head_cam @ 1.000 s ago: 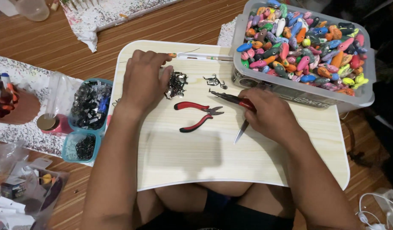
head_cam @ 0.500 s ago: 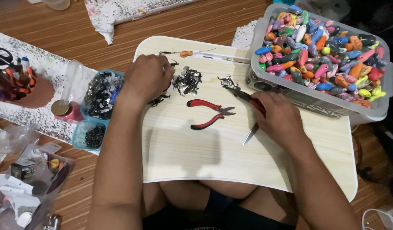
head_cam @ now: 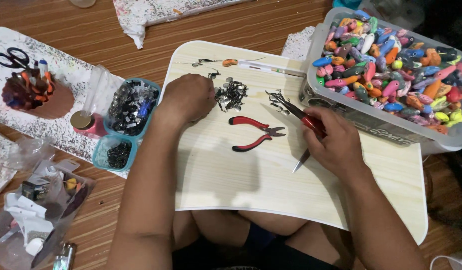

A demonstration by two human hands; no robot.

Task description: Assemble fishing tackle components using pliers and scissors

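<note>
On the lap desk [head_cam: 271, 185], spare pliers [head_cam: 253, 132] lay at centre, a pile of metal clips [head_cam: 232, 95] at twelve o'clock. The bin of fishing lures [head_cam: 391, 65] stood at two o'clock, the two-compartment tray [head_cam: 125, 122] at nine, the scissors cup [head_cam: 28, 90] beyond it.

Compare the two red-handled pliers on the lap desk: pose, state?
The loose pliers lie flat mid-desk, handles spread, untouched; the held pliers sit in the right hand, handles mostly hidden by it. The loose pair's short jaws point right; the held pair's long thin nose points up-left at small metal bits. Both have red grips.
</note>
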